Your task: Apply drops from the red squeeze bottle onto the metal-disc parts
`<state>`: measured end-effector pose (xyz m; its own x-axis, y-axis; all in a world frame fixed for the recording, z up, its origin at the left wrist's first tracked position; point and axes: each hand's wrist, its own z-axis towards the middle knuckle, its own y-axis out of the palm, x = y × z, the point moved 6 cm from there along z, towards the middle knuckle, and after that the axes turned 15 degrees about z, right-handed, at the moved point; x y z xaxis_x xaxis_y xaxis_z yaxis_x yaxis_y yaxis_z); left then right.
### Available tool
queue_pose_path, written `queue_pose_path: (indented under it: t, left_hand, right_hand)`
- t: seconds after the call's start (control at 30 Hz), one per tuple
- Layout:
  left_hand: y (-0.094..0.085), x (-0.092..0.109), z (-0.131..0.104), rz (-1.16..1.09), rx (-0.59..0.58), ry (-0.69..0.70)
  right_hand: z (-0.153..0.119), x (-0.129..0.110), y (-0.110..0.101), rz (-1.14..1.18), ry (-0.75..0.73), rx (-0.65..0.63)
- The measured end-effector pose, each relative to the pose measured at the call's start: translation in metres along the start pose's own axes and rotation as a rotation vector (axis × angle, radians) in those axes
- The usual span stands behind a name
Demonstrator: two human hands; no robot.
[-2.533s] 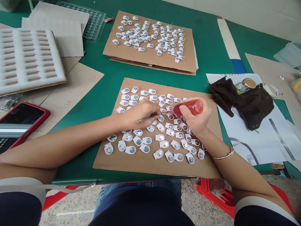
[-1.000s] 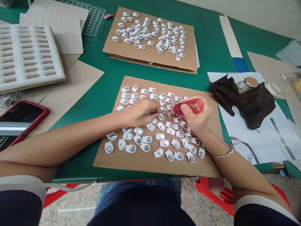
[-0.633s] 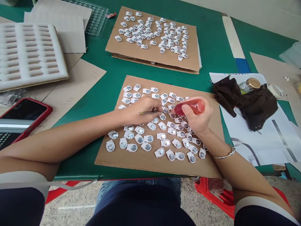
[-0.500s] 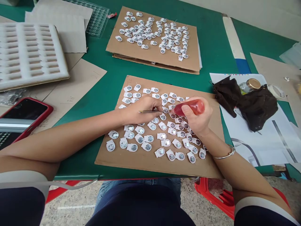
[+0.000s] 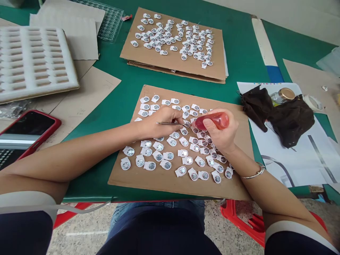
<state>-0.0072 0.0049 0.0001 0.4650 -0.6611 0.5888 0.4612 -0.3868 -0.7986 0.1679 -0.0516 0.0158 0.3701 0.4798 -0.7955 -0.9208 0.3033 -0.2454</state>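
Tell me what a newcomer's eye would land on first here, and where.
Probably the red squeeze bottle in the right hand, over a cardboard sheet dotted with white tabs bearing silvery discs. Beside it, the left hand holds a thin metal tool. Beyond, a second cardboard sheet carries more such tabs, and a red-cased smartphone lies at the view's left edge.
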Motion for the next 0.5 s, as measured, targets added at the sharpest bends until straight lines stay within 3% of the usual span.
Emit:
queue_pose_path:
  t: [0.5]
  left_hand:
    - [0.0001, 0.0009, 0.0005, -0.01, -0.02, -0.012]
  right_hand:
    - [0.0009, -0.0019, 0.0003, 0.016, -0.003, 0.003]
